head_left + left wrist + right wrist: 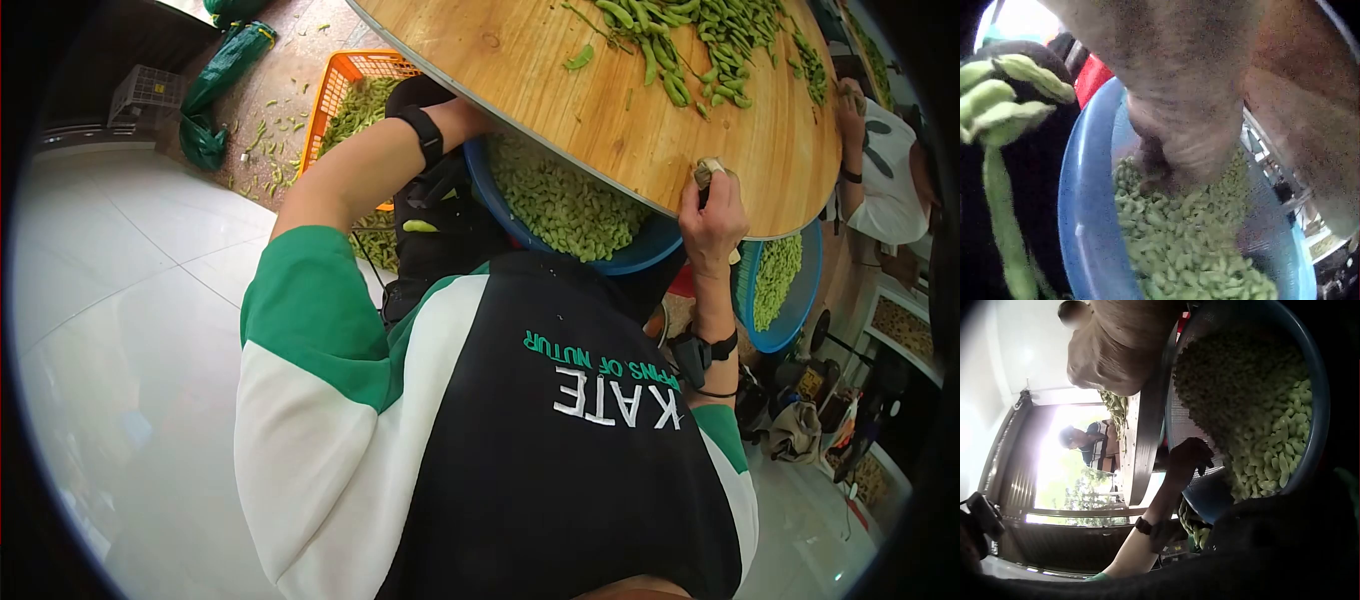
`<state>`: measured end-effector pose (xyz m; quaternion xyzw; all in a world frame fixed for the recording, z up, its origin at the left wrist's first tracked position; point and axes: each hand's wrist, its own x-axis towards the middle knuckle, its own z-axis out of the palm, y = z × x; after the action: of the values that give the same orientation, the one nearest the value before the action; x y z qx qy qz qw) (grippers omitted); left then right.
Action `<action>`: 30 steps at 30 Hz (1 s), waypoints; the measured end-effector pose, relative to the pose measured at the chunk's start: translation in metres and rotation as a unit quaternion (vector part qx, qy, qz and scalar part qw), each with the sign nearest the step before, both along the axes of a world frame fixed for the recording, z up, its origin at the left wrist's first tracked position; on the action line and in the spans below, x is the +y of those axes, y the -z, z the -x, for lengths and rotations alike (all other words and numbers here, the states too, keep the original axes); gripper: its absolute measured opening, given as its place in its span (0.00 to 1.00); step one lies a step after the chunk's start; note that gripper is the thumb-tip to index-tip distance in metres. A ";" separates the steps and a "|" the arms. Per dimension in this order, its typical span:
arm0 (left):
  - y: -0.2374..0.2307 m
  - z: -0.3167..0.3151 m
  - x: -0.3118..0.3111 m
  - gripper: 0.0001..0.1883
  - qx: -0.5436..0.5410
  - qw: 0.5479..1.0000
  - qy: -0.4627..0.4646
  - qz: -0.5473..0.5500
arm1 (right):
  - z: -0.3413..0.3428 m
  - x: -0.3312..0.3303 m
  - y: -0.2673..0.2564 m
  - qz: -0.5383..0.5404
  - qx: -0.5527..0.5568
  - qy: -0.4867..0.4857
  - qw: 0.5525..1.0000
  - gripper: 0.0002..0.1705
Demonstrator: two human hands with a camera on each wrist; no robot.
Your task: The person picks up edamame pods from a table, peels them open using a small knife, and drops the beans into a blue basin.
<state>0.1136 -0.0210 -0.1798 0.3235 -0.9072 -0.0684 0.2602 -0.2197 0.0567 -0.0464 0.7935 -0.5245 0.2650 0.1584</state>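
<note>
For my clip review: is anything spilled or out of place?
Yes. Loose green pods lie scattered on the floor, outside the orange crate that holds others. Another pod rests on dark cloth below the wooden tabletop, apart from the heap there.

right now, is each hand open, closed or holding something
Left hand: at the blue basin of shelled beans; fingers unclear.
Right hand: fingers curled at the wooden tabletop; can't tell if holding anything.
</note>
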 end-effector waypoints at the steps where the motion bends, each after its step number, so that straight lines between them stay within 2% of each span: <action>1: -0.003 -0.023 0.014 0.22 0.002 1.000 -0.006 -0.006 | 0.000 0.001 0.000 -0.002 -0.001 0.002 1.000 0.11; 2: 0.000 0.021 -0.017 0.22 0.003 1.000 -0.011 -0.011 | -0.001 0.001 -0.001 -0.004 -0.003 0.003 1.000 0.11; 4: -0.016 0.017 -0.010 0.22 0.006 1.000 -0.022 -0.022 | -0.001 0.001 -0.002 -0.004 -0.004 0.002 1.000 0.11; 5: -0.030 0.006 0.000 0.21 0.013 0.985 -0.050 -0.165 | -0.001 0.001 -0.002 -0.004 -0.003 0.001 1.000 0.11; 6: -0.058 -0.008 0.013 0.19 0.019 0.949 -0.078 -0.305 | -0.001 0.002 -0.002 -0.006 -0.004 0.001 1.000 0.11; 8: -0.049 -0.040 0.018 0.18 0.086 0.906 -0.113 -0.399 | 0.000 0.001 -0.001 -0.006 0.001 0.000 1.000 0.11; 10: -0.067 -0.066 0.032 0.17 0.048 0.932 -0.169 -0.318 | -0.001 0.001 -0.002 -0.006 -0.001 0.001 1.000 0.11; 11: -0.066 -0.081 0.037 0.17 0.047 0.931 -0.170 -0.320 | -0.002 0.002 -0.003 -0.006 -0.001 0.000 1.000 0.10; 12: -0.067 -0.095 0.043 0.18 -0.067 0.943 -0.230 -0.230 | -0.002 0.002 -0.003 -0.008 -0.002 0.000 1.000 0.10; 13: -0.067 -0.102 0.046 0.18 -0.180 0.932 -0.284 -0.134 | -0.003 0.002 -0.004 -0.010 -0.003 0.000 1.000 0.11; 14: -0.065 -0.103 0.049 0.18 -0.181 0.932 -0.285 -0.134 | -0.003 0.002 -0.004 -0.009 -0.004 0.000 1.000 0.11; 16: -0.066 -0.103 0.054 0.17 -0.129 0.955 -0.253 0.086 | -0.003 0.001 -0.004 -0.009 -0.002 0.001 1.000 0.11; 17: -0.063 -0.097 0.054 0.17 -0.129 0.956 -0.251 0.086 | -0.002 0.002 -0.003 -0.011 0.001 0.003 1.000 0.11; 19: -0.054 -0.070 0.056 0.18 -0.013 0.989 -0.134 -0.054 | -0.001 0.002 -0.002 -0.007 -0.001 0.000 1.000 0.11; 21: -0.048 -0.033 0.056 0.17 -0.039 0.983 -0.079 -0.163 | 0.000 0.000 -0.001 0.001 -0.003 -0.006 1.000 0.11; 23: -0.031 -0.002 0.042 0.18 -0.073 0.972 0.038 -0.219 | 0.000 0.000 0.000 0.002 0.005 0.000 1.000 0.11; 25: 0.003 0.026 0.027 0.20 -0.099 0.965 0.042 -0.241 | 0.000 0.001 -0.001 0.001 0.006 0.002 1.000 0.11; 27: 0.012 0.039 0.023 0.22 -0.124 0.956 0.043 -0.261 | 0.000 0.001 -0.002 0.002 0.008 0.001 1.000 0.11; 29: 0.013 0.046 0.023 0.25 -0.072 0.988 0.026 -0.134 | 0.000 0.001 -0.001 0.004 0.006 0.004 1.000 0.11; 30: 0.012 0.048 0.022 0.25 -0.073 0.988 0.028 -0.133 | -0.001 0.001 -0.001 0.005 0.005 0.007 1.000 0.11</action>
<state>0.0659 0.0007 -0.1923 0.3336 -0.9152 -0.1724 0.1460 -0.2190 0.0577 -0.0453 0.7905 -0.5278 0.2624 0.1664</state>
